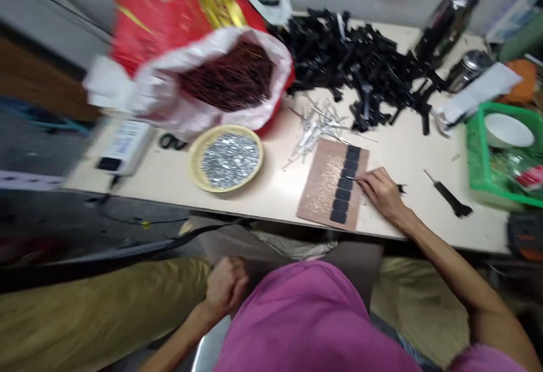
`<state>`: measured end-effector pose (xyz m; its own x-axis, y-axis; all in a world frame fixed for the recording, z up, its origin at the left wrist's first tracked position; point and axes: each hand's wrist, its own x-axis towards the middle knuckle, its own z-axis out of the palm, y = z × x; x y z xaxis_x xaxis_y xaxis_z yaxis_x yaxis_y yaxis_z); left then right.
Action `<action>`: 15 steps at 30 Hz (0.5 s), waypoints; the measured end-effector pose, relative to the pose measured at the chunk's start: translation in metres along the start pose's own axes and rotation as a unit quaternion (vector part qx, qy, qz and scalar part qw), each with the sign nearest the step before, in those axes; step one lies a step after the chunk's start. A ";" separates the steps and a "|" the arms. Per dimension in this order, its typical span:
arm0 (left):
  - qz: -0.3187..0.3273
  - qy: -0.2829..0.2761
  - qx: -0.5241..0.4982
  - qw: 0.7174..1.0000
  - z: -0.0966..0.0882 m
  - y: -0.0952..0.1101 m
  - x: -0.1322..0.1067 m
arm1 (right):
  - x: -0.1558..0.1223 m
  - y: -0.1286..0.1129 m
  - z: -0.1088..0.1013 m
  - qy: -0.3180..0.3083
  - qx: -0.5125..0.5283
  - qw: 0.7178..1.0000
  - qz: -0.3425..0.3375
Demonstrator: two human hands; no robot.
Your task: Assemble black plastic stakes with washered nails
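From where I stand, with clock hours read around the brown board (324, 150) as the seated person faces it, that board lies flat on the bench (403, 151) near its front edge. A column of black squares (343, 194) runs down it on the three o'clock side, with small pale bits (323, 194) scattered toward nine. The right hand (379, 191) comes in from three o'clock, fingertips pinching a slim rod (351, 178) over the squares. The left hand (228, 286) is curled into a fist at about half past seven, below the bench; I can't tell whether anything is inside. A yellowish bowl (196, 165) of silvery pieces (231, 160) sits past nine, a red bag (148, 27) gapes at ten, loose thin metal sticks (316, 129) lie just beyond the board around twelve, and farther that way heaps a black pile (326, 55). At three, a dark-handled tool (452, 199) lies before a green basket (473, 157).
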<state>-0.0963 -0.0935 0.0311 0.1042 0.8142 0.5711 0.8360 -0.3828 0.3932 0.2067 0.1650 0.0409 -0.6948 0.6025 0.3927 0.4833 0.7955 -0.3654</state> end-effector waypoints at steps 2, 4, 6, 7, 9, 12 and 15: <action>-0.089 0.077 0.145 0.982 -0.023 -0.028 0.013 | 0.003 -0.002 -0.002 0.027 -0.009 0.999 -0.015; -0.130 0.131 0.253 0.950 -0.039 -0.059 0.041 | 0.010 -0.003 -0.002 0.061 -0.018 0.997 -0.037; -0.107 0.096 0.282 0.948 -0.042 -0.089 0.076 | 0.020 -0.009 -0.002 0.090 -0.017 0.994 -0.052; -0.101 0.064 0.280 0.953 -0.040 -0.103 0.092 | 0.025 -0.013 -0.003 0.101 -0.013 0.993 -0.055; -0.094 -0.007 0.263 0.960 -0.028 -0.126 0.117 | 0.034 -0.024 -0.005 0.112 -0.002 0.992 -0.052; -0.082 -0.110 0.227 0.964 -0.006 -0.147 0.137 | 0.046 -0.040 -0.009 0.111 0.021 0.993 -0.042; -0.082 -0.163 0.216 0.959 0.008 -0.158 0.142 | 0.057 -0.052 -0.009 0.101 0.049 0.993 -0.034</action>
<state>-0.2092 0.0860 0.0440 0.0563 0.9681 0.2442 0.9934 -0.0788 0.0836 0.1464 0.1588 0.0895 -0.5987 0.5553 0.5772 0.3775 0.8312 -0.4081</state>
